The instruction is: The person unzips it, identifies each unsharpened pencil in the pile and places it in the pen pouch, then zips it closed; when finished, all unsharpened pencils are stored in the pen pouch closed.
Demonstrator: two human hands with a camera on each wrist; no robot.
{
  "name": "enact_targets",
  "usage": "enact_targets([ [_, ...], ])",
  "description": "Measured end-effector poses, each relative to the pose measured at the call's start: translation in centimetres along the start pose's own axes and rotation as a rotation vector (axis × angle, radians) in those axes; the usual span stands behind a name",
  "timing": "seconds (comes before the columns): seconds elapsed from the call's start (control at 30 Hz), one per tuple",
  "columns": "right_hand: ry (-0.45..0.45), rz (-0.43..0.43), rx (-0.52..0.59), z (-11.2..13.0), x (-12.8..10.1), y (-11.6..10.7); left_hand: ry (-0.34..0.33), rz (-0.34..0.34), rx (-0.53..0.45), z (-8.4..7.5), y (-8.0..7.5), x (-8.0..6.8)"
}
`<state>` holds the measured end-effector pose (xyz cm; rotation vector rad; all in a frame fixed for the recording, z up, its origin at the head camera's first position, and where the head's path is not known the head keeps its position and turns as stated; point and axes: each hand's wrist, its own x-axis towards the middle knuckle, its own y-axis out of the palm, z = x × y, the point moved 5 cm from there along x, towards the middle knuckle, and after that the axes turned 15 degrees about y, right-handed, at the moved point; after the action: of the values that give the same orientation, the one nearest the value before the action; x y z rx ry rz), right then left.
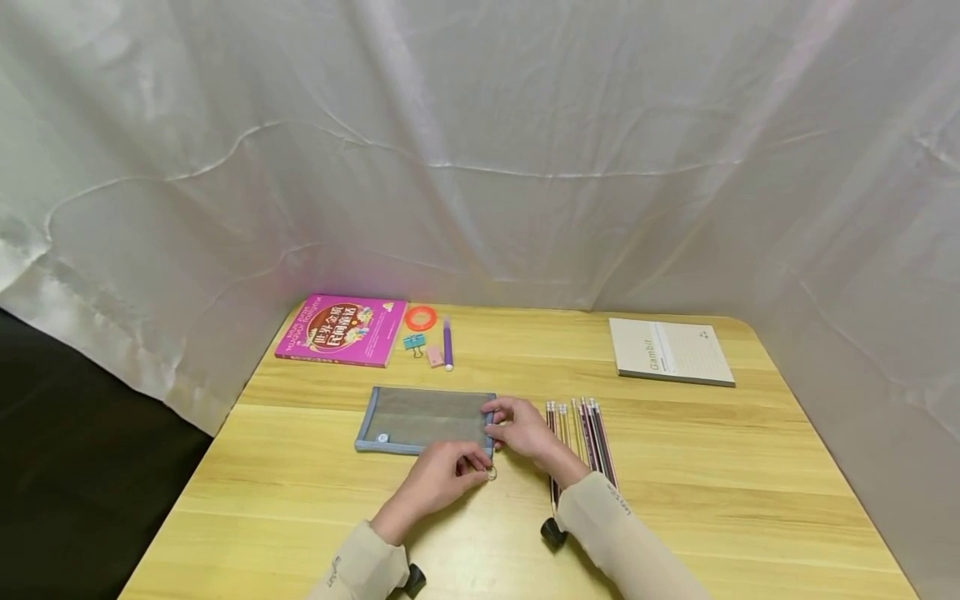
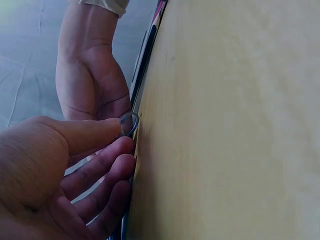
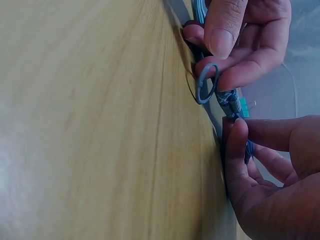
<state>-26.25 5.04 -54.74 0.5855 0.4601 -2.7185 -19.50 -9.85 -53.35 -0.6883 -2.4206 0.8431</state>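
Observation:
A grey mesh zip pouch (image 1: pixel 427 415) with blue edging lies flat on the wooden table, a small round white label at its lower left. My left hand (image 1: pixel 441 477) is at the pouch's near right corner, thumb and fingertips pinching a small metal ring (image 1: pixel 491 473). In the right wrist view the ring (image 3: pixel 206 84) stands out from those fingertips. Just above, my right hand (image 1: pixel 522 429) pinches the pouch's right edge between thumb and fingers. The blue woven edging (image 3: pixel 231 102) shows between both hands in the right wrist view.
Several pencils (image 1: pixel 591 429) lie side by side, partly under my right forearm. Behind the pouch are a pink book (image 1: pixel 341 329), orange tape roll (image 1: pixel 421 318), teal binder clip (image 1: pixel 414 342), pink eraser (image 1: pixel 435 357) and purple pen (image 1: pixel 447 343). A notebook (image 1: pixel 671 350) lies back right.

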Motion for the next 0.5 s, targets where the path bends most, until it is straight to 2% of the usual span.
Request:
enact_targets([
  [0.5,0.023,0.003,-0.009,0.05,-0.05,-0.1,-0.024,-0.016,0.006,-0.09,-0.27,-0.14],
])
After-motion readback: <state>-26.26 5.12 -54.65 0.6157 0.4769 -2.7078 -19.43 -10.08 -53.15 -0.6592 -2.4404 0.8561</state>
